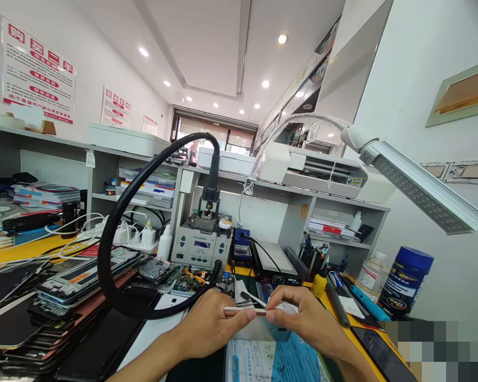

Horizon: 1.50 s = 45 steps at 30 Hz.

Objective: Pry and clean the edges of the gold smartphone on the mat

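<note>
My left hand (215, 324) is closed on one end of a thin phone (245, 311), seen almost edge-on with a pale pinkish rim. Its thumb lies along the near edge. At the other end, my right hand (302, 315) pinches the phone between thumb and fingers. A slim white stick with a dark tip (253, 298) also runs from the right fingers, pointing left above the phone. The phone's flat faces are hidden from this angle. Beneath both hands lies a blue and white printed mat (263, 358).
Stacked phones and parts (87, 276) crowd the left side. A black hose (115, 249) loops from the hot-air station (199, 246) toward my left wrist. Right of me stand a blue can (406, 281), a clear bottle (370, 273) and tools; an LED lamp (426, 185) hangs above.
</note>
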Available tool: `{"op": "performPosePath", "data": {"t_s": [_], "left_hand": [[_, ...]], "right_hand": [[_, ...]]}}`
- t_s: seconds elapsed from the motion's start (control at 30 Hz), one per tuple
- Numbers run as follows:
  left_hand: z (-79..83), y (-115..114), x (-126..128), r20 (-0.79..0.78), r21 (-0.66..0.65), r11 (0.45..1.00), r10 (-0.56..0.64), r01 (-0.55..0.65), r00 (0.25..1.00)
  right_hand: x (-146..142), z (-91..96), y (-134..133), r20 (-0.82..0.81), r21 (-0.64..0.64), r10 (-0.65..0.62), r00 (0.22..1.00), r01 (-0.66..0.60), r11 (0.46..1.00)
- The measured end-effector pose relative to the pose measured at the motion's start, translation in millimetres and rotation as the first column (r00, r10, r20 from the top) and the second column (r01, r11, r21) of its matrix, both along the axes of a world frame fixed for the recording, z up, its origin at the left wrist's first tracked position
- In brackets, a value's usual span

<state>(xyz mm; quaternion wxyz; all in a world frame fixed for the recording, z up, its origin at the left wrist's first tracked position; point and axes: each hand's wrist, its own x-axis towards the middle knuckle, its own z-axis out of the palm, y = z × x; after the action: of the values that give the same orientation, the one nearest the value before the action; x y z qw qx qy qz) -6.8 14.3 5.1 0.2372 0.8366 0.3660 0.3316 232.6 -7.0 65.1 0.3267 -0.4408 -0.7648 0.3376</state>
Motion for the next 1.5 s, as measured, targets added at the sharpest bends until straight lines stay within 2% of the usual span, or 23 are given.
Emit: {"op": "performPosePath", "data": {"t_s": [0.2,0.5,0.73,1.03,1.3,1.5], "left_hand": [[0.3,1.2,-0.8,-0.002,-0.009,1.000,0.001,-0.001,1.000],[1.1,0.5,0.7,0.000,-0.002,1.000,0.005,-0.005,1.000],[-0.1,1.2,-0.5,-0.001,0.007,1.000,0.006,-0.006,1.000],[-2.7,3.5,0.3,0.010,0.020,1.000,0.000,0.000,1.000],[-2.1,2.9,-0.8,0.004,0.012,1.000,0.008,-0.008,1.000],[1.7,0.1,-0.2,0.006,0.018,1.000,0.013,-0.013,1.000]], "right_hand": [[5.8,1.1,3.4,0.031,-0.029,0.003,1.000,-0.002,1.000],[8.2,-7.8,10.1,0.051,-0.027,-0.041,0.998,0.042,0.999],[9.1,-4.2,10.4,0.078,-0.058,-0.044,0.996,0.049,0.997],[25.5,-3.7,8.9,0.122,-0.097,-0.022,0.992,0.034,0.995],[32.8,1.8,9.4,0.097,-0.110,-0.027,0.995,0.038,0.993],[35.2,-0.6,12.4,-0.004,-0.108,-0.006,1.000,0.006,0.994]]}}
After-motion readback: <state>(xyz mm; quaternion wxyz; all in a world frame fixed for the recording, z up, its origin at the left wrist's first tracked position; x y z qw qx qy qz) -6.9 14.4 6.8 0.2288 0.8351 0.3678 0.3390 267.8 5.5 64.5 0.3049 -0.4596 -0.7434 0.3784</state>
